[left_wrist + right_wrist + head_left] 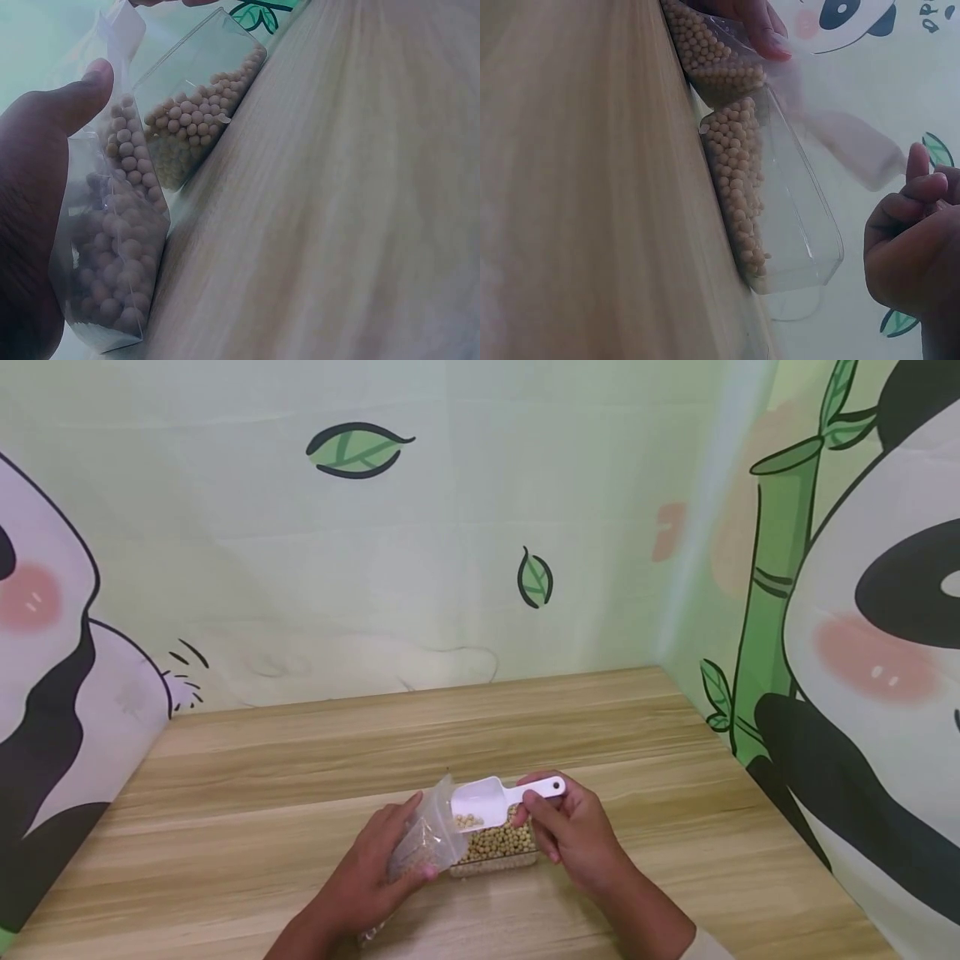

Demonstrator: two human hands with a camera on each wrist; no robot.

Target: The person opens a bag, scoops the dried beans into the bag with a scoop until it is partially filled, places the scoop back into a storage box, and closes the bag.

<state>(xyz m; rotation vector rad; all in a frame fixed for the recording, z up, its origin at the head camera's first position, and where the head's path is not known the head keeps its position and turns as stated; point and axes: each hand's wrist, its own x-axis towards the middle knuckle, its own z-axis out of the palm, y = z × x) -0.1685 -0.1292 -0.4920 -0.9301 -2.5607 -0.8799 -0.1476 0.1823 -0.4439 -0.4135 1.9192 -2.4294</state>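
My left hand (382, 856) grips a clear plastic bag (429, 842), which is partly filled with round beige soybeans (116, 262) and has its mouth toward the right. By its handle, my right hand (573, 831) holds a small white scoop (483, 800). The scoop's front end reaches into the bag's mouth, with a few soybeans lying in it. Beneath the scoop and right beside the bag stands a clear rectangular container (802, 195) of soybeans (498, 841), partly hidden by the scoop, the bag and the right hand in the head view.
The wood-grain table (337, 760) extends behind and to both sides of the container. Behind it and at both sides stand light green walls (450, 527) printed with pandas, leaves and bamboo.
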